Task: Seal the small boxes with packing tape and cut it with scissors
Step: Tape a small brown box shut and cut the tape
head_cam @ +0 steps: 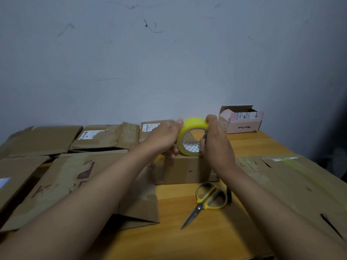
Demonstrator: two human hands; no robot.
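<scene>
A roll of yellowish packing tape (189,126) stands on edge on top of a small brown cardboard box (185,170) at the table's middle. My left hand (163,136) grips the roll's left side, thumb on the top rim. My right hand (216,139) holds the right side, with fingers curled round the rim and into the core. Yellow and grey scissors (206,199) lie shut on the wooden table (178,231), just in front of the box and apart from both hands.
Flattened and closed brown cartons (75,177) cover the table's left half and back row. A large flat carton (293,181) lies at the right. A pink open box (242,121) stands at the back right against the grey wall.
</scene>
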